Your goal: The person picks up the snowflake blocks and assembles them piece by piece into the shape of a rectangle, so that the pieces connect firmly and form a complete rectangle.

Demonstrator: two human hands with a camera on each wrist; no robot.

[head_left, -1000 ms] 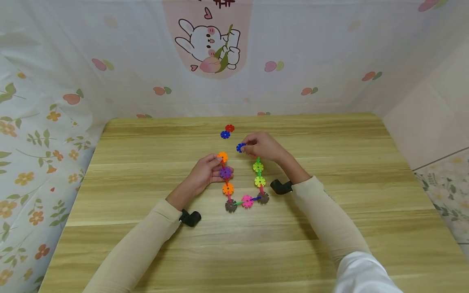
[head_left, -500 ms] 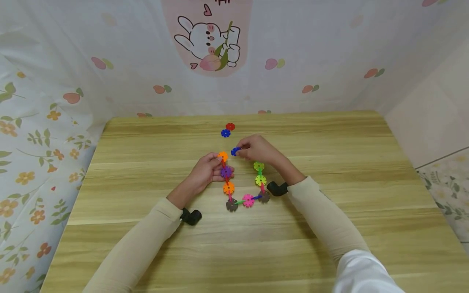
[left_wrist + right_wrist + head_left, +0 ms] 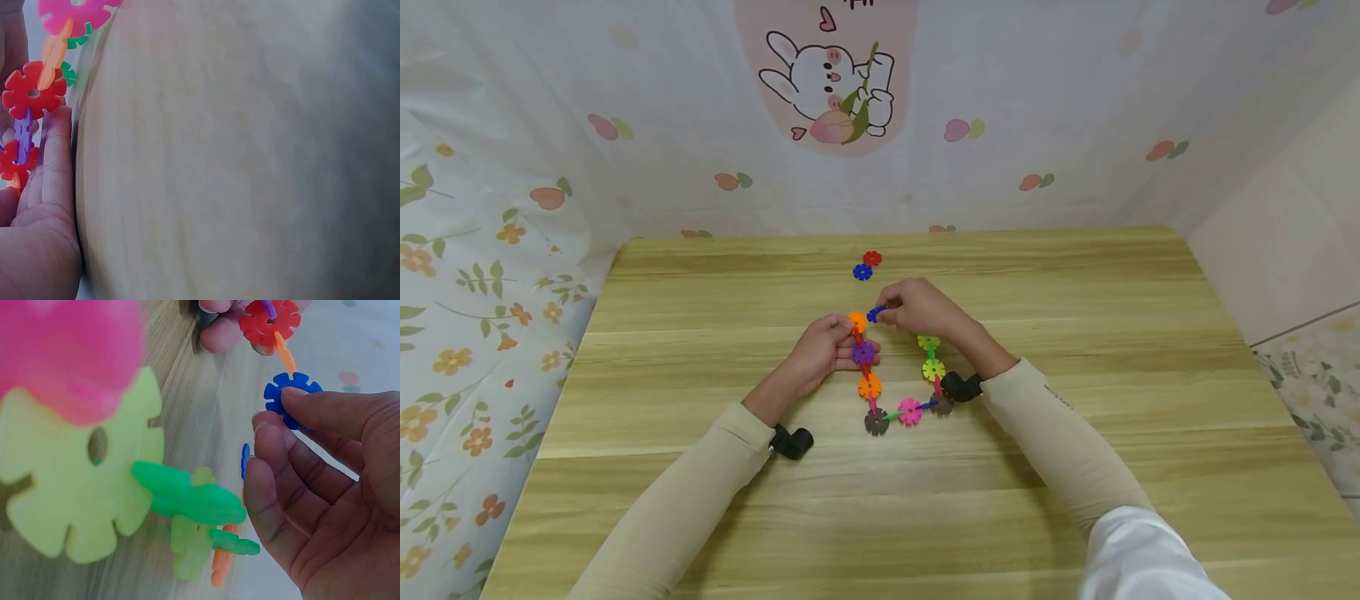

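Note:
A U-shaped chain of interlocked, notched flower-shaped plastic discs lies across the middle of the head view. My left hand (image 3: 816,357) pinches the orange disc (image 3: 858,320) at the chain's upper left end, its other fingers behind the purple disc (image 3: 862,353). Between thumb and fingers my right hand (image 3: 923,308) holds a blue disc (image 3: 303,382), which meets the edge of the orange disc in the right wrist view. Along the left wrist view's edge, red discs (image 3: 20,87) of the chain run beside my left fingers. My right hand hides the chain's upper right end in the head view.
Behind my hands lie a loose-looking red disc (image 3: 872,258) and blue disc (image 3: 862,272), side by side. The chain's right side has yellow-green discs (image 3: 933,370); a pink disc (image 3: 910,412) is at its bottom. A printed cloth (image 3: 1000,100) hangs behind the wooden table (image 3: 737,517).
My right hand has moved left and slightly nearer with the blue disc, bringing it to the orange disc. My left hand has kept its pinch in about the same place.

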